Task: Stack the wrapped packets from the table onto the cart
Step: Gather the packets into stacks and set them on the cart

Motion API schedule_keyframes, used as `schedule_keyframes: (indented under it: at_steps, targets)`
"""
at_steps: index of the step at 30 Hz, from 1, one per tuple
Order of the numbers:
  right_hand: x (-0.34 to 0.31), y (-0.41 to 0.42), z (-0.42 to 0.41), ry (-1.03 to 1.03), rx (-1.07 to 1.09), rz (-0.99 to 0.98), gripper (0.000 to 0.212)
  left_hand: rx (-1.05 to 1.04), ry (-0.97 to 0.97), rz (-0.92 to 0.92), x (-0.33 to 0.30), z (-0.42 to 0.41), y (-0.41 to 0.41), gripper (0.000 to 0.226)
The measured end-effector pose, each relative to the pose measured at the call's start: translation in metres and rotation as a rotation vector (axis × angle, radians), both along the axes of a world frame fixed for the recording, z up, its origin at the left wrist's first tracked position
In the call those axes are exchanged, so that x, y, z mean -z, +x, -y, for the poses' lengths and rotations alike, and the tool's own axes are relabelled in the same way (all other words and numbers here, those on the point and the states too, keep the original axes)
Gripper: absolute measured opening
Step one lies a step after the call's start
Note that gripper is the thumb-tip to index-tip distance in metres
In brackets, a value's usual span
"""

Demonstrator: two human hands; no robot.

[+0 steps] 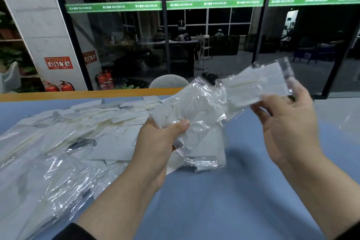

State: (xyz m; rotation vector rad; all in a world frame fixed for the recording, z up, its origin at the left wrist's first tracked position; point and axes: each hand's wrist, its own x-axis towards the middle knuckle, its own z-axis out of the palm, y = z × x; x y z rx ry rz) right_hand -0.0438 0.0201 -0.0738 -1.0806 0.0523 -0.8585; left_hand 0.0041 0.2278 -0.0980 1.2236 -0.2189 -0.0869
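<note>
Progress: early, I judge | left hand (165, 138) grips a packet bundle (196, 122) | right hand (286, 121) pinches one packet (257, 85) | big pile (64, 138) on table (224, 200) | cart unseen

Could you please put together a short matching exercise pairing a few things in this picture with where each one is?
Things:
1. left hand
2. right hand
3. pile of wrapped packets
4. fire extinguishers

Places:
A. on the floor by the pillar
B. spread over the blue table
C. holding a bunch of packets
D. holding one raised packet

Pairs: 1-C, 2-D, 3-B, 4-A
</note>
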Motion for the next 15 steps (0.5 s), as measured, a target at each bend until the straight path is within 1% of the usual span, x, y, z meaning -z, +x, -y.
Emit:
schedule_keyframes:
  at_steps: [2, 3, 4, 5, 8, 9, 11, 13, 15]
  targets:
    - [-0.007, -0.004, 0.004, 0.046, -0.025, 0.051, 0.024, -0.039, -0.024, -0.034, 0.001, -0.004, 0.004, 0.033]
    - [-0.007, -0.005, 0.005, 0.079, -0.051, 0.057, 0.017, -0.057, -0.034, -0.048, 0.001, -0.005, 0.006, 0.033]
    - [-0.008, -0.006, 0.003, 0.102, -0.089, 0.044, 0.02, -0.072, -0.043, -0.057, 0.001, -0.006, 0.007, 0.033]
    - [-0.006, -0.005, 0.002, 0.079, -0.135, 0.013, 0.025, -0.087, -0.052, -0.062, 0.002, -0.007, 0.008, 0.034]
    - [-0.001, -0.005, -0.014, -0.105, -0.219, -0.155, 0.047, -0.096, -0.078, -0.064, 0.001, -0.008, 0.008, 0.033]
    - [0.004, -0.003, -0.016, -0.151, -0.234, -0.188, 0.049, -0.081, -0.079, -0.061, 0.0, -0.008, 0.008, 0.031]
    - [0.01, -0.001, -0.022, -0.27, -0.219, -0.256, 0.042, -0.029, -0.08, -0.055, 0.0, -0.007, 0.005, 0.03]
    - [0.016, 0.002, -0.025, -0.398, -0.193, -0.349, 0.029, 0.039, -0.081, -0.04, 0.0, -0.003, 0.001, 0.03]
    - [0.018, 0.002, -0.029, -0.475, -0.201, -0.415, 0.016, 0.103, -0.081, -0.025, 0.0, 0.0, -0.003, 0.031]
